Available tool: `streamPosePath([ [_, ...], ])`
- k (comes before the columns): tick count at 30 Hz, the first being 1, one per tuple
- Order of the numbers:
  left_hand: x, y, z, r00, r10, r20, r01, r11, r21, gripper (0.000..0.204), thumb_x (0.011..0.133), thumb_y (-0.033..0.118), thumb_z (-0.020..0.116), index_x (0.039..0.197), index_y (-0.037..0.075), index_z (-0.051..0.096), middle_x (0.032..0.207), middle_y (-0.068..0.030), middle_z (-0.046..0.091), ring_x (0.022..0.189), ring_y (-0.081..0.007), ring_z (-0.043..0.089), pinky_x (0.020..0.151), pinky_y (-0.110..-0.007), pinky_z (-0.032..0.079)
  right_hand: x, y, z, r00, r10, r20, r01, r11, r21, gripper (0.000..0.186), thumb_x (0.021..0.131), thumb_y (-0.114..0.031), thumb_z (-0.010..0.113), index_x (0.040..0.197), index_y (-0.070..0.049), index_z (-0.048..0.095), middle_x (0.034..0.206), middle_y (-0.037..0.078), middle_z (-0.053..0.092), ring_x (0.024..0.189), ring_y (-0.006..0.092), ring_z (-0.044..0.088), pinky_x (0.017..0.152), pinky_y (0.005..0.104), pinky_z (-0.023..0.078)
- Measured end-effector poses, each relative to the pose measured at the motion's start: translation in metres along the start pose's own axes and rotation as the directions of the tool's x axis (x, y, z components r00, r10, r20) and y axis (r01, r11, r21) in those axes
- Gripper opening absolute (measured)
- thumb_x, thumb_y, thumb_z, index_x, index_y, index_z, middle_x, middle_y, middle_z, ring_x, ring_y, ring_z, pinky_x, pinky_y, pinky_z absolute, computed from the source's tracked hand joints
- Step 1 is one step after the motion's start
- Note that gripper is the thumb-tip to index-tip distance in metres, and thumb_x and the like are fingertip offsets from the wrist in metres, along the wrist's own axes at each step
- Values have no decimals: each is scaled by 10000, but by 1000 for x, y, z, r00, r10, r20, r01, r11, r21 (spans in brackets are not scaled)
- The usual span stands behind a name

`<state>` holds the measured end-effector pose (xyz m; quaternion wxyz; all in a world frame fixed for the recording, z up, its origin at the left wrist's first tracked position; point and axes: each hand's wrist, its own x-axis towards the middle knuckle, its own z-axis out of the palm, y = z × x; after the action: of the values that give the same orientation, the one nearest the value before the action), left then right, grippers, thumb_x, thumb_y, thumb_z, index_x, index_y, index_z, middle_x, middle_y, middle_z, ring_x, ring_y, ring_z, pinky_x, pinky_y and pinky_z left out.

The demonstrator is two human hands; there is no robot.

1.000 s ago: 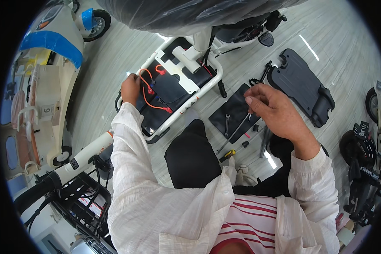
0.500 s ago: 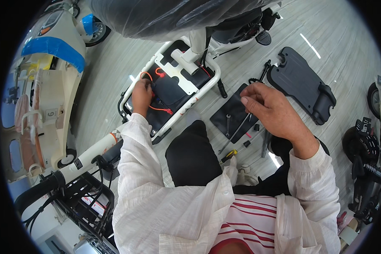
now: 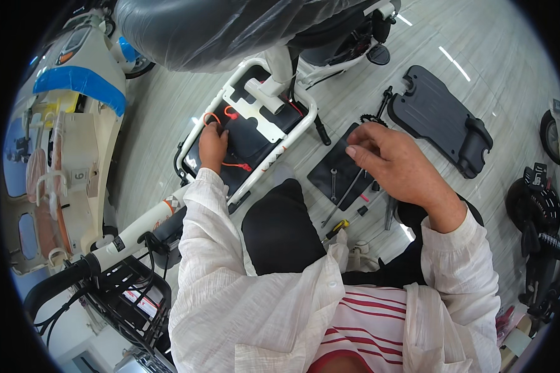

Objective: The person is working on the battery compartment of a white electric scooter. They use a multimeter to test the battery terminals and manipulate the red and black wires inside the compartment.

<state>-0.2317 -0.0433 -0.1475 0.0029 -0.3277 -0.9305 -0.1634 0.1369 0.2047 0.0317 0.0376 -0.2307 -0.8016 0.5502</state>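
Note:
My left hand (image 3: 213, 148) reaches into the white tubular frame (image 3: 305, 132) of an electric bike. Its fingers are bent together on an orange cable (image 3: 210, 114), over a black battery (image 3: 244, 135). A second orange cable (image 3: 235, 165) with a red end runs out beside the palm. A white metal bracket (image 3: 259, 115) lies across the battery. My right hand (image 3: 401, 161) hovers above a black mat (image 3: 322, 171), thumb and fingers curled together; whatever they may hold is hidden. Below it, a wrench (image 3: 334, 184) and a long thin rod (image 3: 350, 196) lie on the mat.
A yellow-and-black screwdriver (image 3: 337, 229) lies by my leg. Beyond my right hand is a dark plastic cover (image 3: 445, 118). A plastic-wrapped seat (image 3: 230, 37) overhangs the frame. A cream vehicle (image 3: 99, 143) stands left, a small black vehicle (image 3: 529, 205) right.
My left hand has turned a little on the battery, so its thumb shows more. My right hand has shifted slightly left, still curled. The whole view has moved slightly.

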Motion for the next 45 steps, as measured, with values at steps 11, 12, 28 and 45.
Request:
streamPosePath([
  [11, -7, 8, -2, 998, -10, 54, 6, 998, 63, 150, 807, 142, 633, 846, 11, 571, 866, -174, 619, 858, -384, 599, 764, -473, 469, -3, -2, -5, 999, -32, 35, 35, 997, -65, 279, 925, -241, 612, 985, 31, 601, 801, 179, 681, 727, 320, 666, 663, 391, 505],
  [12, -12, 9, -4, 998, -21, 52, 18, 998, 57, 149, 804, 144, 625, 834, 11, 566, 855, -169, 613, 853, -380, 597, 758, -475, 465, -3, -1, -5, 999, -27, 38, 29, 997, -73, 285, 926, -246, 610, 988, 32, 600, 802, 182, 681, 731, 324, 666, 667, 394, 506],
  [28, -23, 9, -8, 988, 151, 16, -151, 965, 213, 510, 775, 55, 552, 1283, 36, 596, 1272, -133, 609, 1184, -305, 540, 1043, -387, 415, -2, -4, 0, 994, -6, 110, 26, 984, -178, 319, 919, -255, 614, 1018, 49, 603, 828, 199, 692, 787, 365, 677, 702, 424, 519],
  [45, -49, 0, 2, 986, 165, -32, -151, 953, 262, 480, 846, 94, 542, 1323, 51, 564, 1308, -163, 586, 1201, -339, 542, 1046, -412, 419, 0, -2, 6, 990, -61, 130, 98, 949, -301, 303, 906, -259, 628, 1016, 22, 599, 874, 201, 664, 856, 385, 639, 729, 467, 496],
])
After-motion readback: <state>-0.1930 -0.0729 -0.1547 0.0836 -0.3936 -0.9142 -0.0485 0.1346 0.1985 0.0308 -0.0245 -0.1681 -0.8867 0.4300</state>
